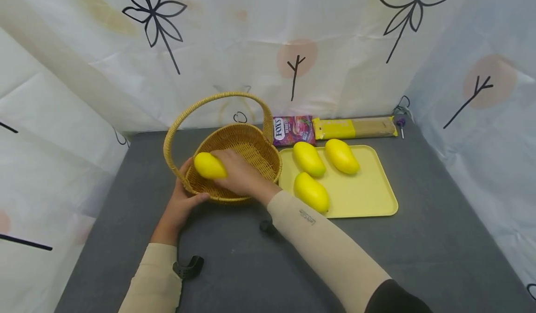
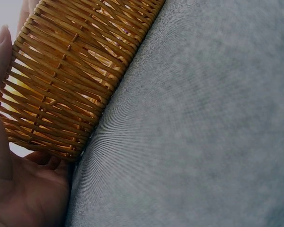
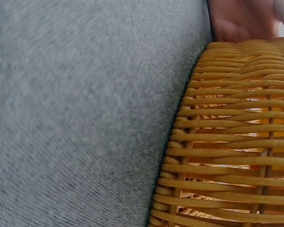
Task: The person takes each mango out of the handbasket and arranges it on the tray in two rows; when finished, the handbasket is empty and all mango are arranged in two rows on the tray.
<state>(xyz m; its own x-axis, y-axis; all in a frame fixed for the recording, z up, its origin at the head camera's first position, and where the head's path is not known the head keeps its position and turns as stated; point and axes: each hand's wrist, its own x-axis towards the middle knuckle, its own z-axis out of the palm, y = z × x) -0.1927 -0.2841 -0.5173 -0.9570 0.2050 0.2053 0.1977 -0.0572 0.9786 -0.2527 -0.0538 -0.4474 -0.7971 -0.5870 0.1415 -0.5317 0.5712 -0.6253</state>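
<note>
A wicker basket (image 1: 256, 146) with a tall arched handle (image 1: 169, 141) stands on the grey table. My left hand (image 1: 182, 204) grips it at the left side, with the thumb near the rim; in the left wrist view that hand lies against the woven wall (image 2: 71, 71). Reaching over the near rim, my right hand (image 1: 239, 171) holds a yellow mango (image 1: 209, 166) in the left part of the basket. The right fingers are mostly hidden behind the mango. In the right wrist view the basket's weave (image 3: 227, 142) fills the right side.
Right of the basket, a yellow tray (image 1: 364, 192) holds three mangoes (image 1: 311, 193). Behind it lie a purple Fox's candy bag (image 1: 293, 130), a yellow-and-tan long packet (image 1: 356, 128) and a small purple-headed object (image 1: 401, 123). Patterned white curtains (image 1: 343, 71) enclose the table.
</note>
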